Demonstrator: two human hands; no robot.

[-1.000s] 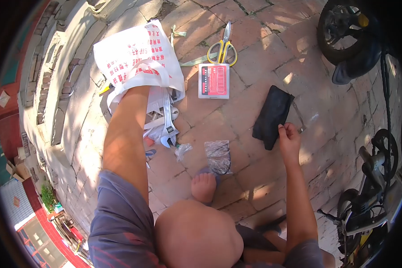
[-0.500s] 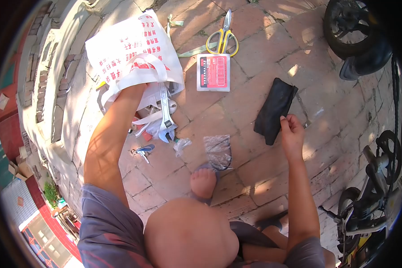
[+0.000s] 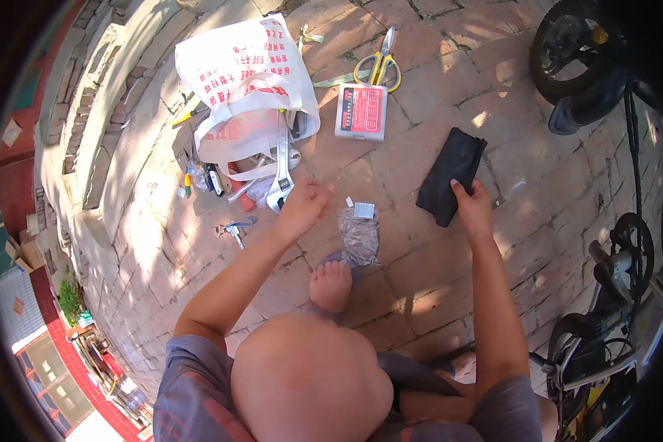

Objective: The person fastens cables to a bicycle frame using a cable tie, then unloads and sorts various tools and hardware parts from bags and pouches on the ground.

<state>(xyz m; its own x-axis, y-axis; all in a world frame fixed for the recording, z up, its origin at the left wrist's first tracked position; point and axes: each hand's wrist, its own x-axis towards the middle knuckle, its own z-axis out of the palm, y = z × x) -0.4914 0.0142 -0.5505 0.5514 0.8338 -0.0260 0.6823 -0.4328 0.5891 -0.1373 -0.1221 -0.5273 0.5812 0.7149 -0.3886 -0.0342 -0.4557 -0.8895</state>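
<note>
My right hand (image 3: 473,206) grips the near right edge of a flat black pouch (image 3: 449,173), thumb on top. My left hand (image 3: 307,208) is beside the adjustable wrench (image 3: 281,180), its fingers loosely bent and apart with nothing visible in them. Just right of it, a small silvery block (image 3: 363,211) and a tiny white piece (image 3: 349,201) appear at the top of a clear plastic bag (image 3: 360,239). A white carrier bag (image 3: 232,66) with red print lies with its mouth toward me, the wrench sticking out.
Yellow-handled scissors (image 3: 379,70) lie behind a red-and-white case (image 3: 361,110). Keys (image 3: 234,231) rest on the brick paving left of my bare foot (image 3: 330,286). A wheel (image 3: 574,48) stands at the far right, and a parked two-wheeler (image 3: 597,353) at the near right.
My left hand has come out of the carrier bag and moved right, toward me. The silvery block and white piece now show by the plastic bag. My right thumb now lies over the pouch's edge.
</note>
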